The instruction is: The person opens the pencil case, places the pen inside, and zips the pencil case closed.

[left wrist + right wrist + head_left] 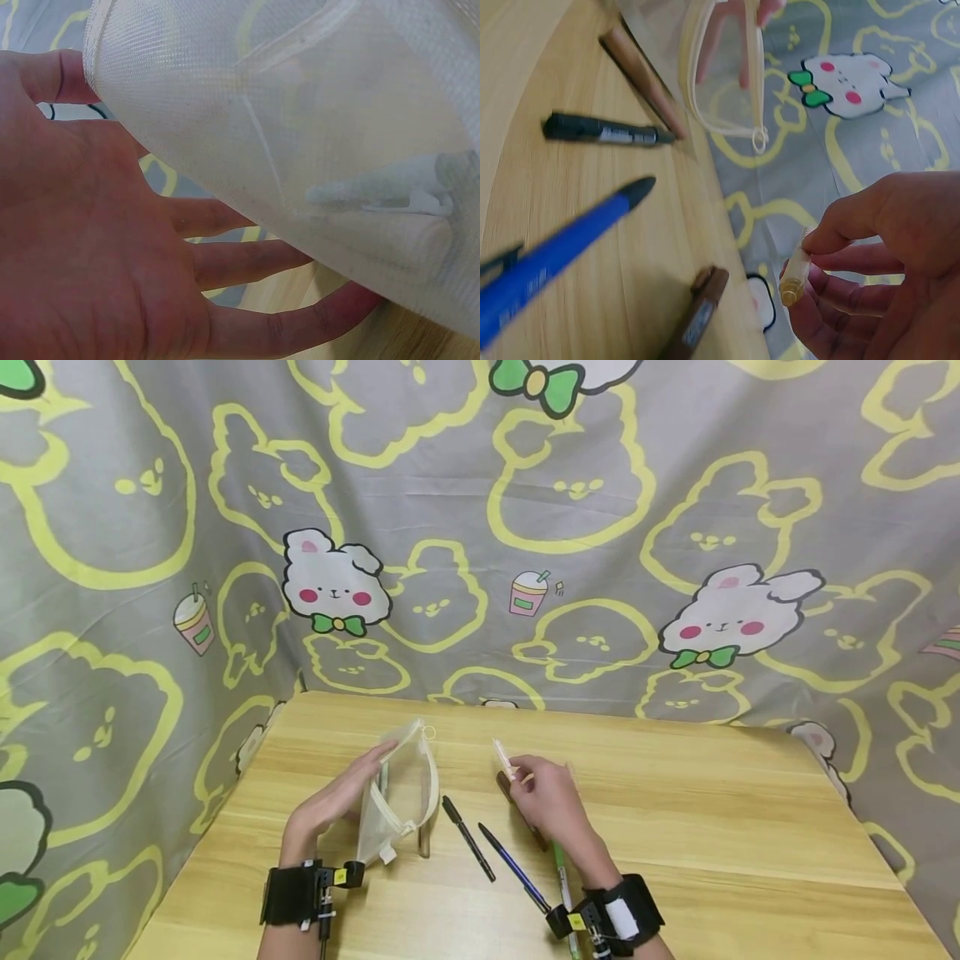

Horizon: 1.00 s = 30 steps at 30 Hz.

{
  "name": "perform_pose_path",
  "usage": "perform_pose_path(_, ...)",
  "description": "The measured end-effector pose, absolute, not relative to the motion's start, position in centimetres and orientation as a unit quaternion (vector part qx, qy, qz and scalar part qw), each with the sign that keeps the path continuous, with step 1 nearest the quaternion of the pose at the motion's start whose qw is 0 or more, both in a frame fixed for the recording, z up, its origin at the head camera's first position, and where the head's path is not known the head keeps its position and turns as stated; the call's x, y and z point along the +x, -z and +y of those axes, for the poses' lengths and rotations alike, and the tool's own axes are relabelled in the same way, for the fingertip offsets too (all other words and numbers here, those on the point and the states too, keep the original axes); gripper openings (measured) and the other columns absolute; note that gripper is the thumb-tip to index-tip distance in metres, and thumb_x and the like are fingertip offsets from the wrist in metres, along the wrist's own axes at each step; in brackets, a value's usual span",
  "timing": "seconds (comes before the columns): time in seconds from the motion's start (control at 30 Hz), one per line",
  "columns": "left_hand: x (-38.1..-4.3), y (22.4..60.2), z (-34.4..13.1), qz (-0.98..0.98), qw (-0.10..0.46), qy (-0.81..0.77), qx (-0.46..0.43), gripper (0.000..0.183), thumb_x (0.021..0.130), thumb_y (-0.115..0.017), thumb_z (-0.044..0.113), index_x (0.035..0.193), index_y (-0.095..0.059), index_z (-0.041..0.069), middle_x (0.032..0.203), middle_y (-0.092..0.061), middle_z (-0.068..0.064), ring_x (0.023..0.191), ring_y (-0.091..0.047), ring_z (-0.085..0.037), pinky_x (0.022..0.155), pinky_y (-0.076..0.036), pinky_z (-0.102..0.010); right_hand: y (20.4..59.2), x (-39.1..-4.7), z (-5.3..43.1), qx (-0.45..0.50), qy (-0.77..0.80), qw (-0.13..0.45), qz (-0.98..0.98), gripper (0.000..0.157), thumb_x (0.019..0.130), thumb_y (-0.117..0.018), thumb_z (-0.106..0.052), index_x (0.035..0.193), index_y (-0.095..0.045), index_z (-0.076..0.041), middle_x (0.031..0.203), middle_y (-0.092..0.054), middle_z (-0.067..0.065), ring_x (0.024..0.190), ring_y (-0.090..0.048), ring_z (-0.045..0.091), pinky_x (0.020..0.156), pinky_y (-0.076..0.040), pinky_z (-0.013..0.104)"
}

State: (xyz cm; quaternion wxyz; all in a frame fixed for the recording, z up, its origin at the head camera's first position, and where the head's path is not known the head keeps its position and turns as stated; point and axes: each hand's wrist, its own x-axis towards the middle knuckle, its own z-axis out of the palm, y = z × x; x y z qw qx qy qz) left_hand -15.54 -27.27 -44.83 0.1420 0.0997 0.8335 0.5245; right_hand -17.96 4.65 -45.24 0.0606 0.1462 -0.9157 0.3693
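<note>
Pinching pale pen (501, 755), right hand (553, 800) slants leftward; left hand (337, 793), fingers spread, touches pouch (374, 831).

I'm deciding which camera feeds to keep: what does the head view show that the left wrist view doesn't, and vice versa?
Only the head view shows the right hand holding a slim pale item, plus the black pen, blue pen, brown marker and green pen.

Only the left wrist view shows the left hand from its palm side and a pale clip through the mesh pouch.

Both show the left hand touching the pouch, some wooden table and the patterned cloth.
</note>
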Motion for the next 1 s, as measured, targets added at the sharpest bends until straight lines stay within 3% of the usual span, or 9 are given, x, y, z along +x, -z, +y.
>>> perform_pose_path(0.13, -15.6, 44.7, -27.1, 0.830, 0.154, -0.528, 0.087, 0.052, 0.110, -0.018, 0.030, 0.159, -0.015, 0.012, 0.163, -0.002, -0.019, 0.143, -0.005, -0.049, 0.083, -0.033, -0.083, 44.7, -17.8, 3.6, 0.166, -0.365, 0.060, -0.914, 0.032, 0.081, -0.066, 0.000, 0.113, -0.071, 0.000, 0.084, -0.067, 0.003, 0.067, -0.061, 0.009, 0.049, -0.052, 0.022)
perform_pose_path(0.23, -15.7, 44.6, -27.0, 0.837, 0.149, -0.518, 0.093, 0.051, 0.111, -0.019, 0.029, 0.159, -0.016, 0.011, 0.163, -0.004, -0.020, 0.143, -0.005, -0.048, 0.089, -0.030, -0.082, 44.3, -17.7, 2.7, 0.182, -0.366, 0.054, -0.911, 0.033, 0.081, -0.065, 0.000, 0.114, -0.071, -0.001, 0.084, -0.067, 0.003, 0.066, -0.059, 0.009, 0.050, -0.051, 0.021)
perform_pose_path(0.43, -16.0, 44.5, -26.8, 0.846, 0.127, -0.502, 0.122, 0.050, 0.111, -0.019, 0.023, 0.158, -0.017, 0.006, 0.162, -0.008, -0.021, 0.145, -0.005, -0.043, 0.108, -0.011, -0.073, 43.5, -17.6, 0.5, 0.223, -0.384, 0.036, -0.895, 0.028, 0.085, -0.065, -0.002, 0.112, -0.071, 0.002, 0.084, -0.070, 0.006, 0.071, -0.067, 0.014, 0.058, -0.057, 0.022)
perform_pose_path(0.67, -16.0, 44.5, -26.6, 0.837, 0.142, -0.517, 0.106, 0.051, 0.111, -0.019, 0.025, 0.158, -0.016, 0.008, 0.163, -0.007, -0.021, 0.144, -0.006, -0.045, 0.099, -0.022, -0.078, 43.5, -17.6, -2.8, 0.216, -0.400, -0.012, -0.891, 0.030, 0.086, -0.063, -0.006, 0.114, -0.072, 0.000, 0.086, -0.072, 0.005, 0.070, -0.066, 0.012, 0.055, -0.055, 0.023)
perform_pose_path(0.87, -15.6, 44.7, -27.0, 0.839, 0.128, -0.514, 0.125, 0.050, 0.111, -0.017, 0.022, 0.158, -0.016, 0.004, 0.162, -0.007, -0.024, 0.145, -0.004, -0.043, 0.110, -0.009, -0.071, 44.0, -17.8, -5.6, 0.194, -0.417, -0.050, -0.887, 0.034, 0.082, -0.064, -0.004, 0.114, -0.073, 0.001, 0.083, -0.072, 0.002, 0.064, -0.060, 0.007, 0.051, -0.051, 0.019)
perform_pose_path(1.0, -15.5, 44.7, -27.2, 0.835, 0.132, -0.520, 0.124, 0.050, 0.111, -0.016, 0.023, 0.158, -0.016, 0.005, 0.162, -0.005, -0.023, 0.145, -0.003, -0.044, 0.108, -0.009, -0.073, 43.8, -17.8, -6.6, 0.182, -0.416, -0.062, -0.889, 0.034, 0.083, -0.066, -0.005, 0.117, -0.072, -0.002, 0.082, -0.071, 0.000, 0.066, -0.060, 0.006, 0.051, -0.050, 0.018)
